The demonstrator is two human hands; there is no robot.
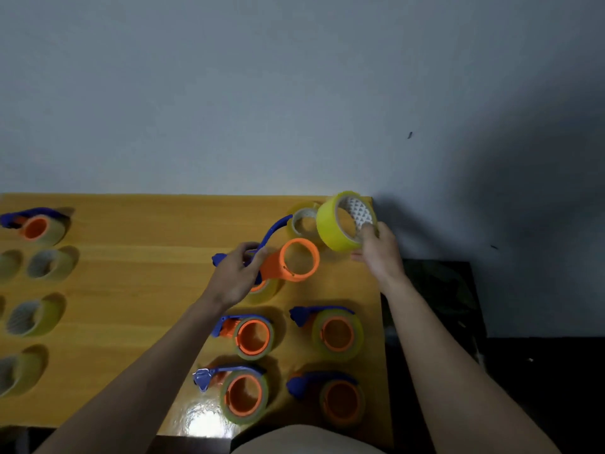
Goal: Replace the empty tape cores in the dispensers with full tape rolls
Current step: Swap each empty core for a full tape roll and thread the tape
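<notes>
Above the wooden table (131,224), whose left rolls blur at the frame edge, the left hand (237,275) grips a dispenser (288,260) with bare orange hub while the right hand (379,250) pinches a full yellow tape roll (330,224).

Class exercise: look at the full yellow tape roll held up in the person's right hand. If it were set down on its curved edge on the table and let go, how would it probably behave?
The yellow tape roll is round, so on edge it would likely roll along the glossy table. It looks thickly wound, so probably stiff and fairly heavy for its size. The right hand pinches it through the core, suggesting an easy grip.
</notes>
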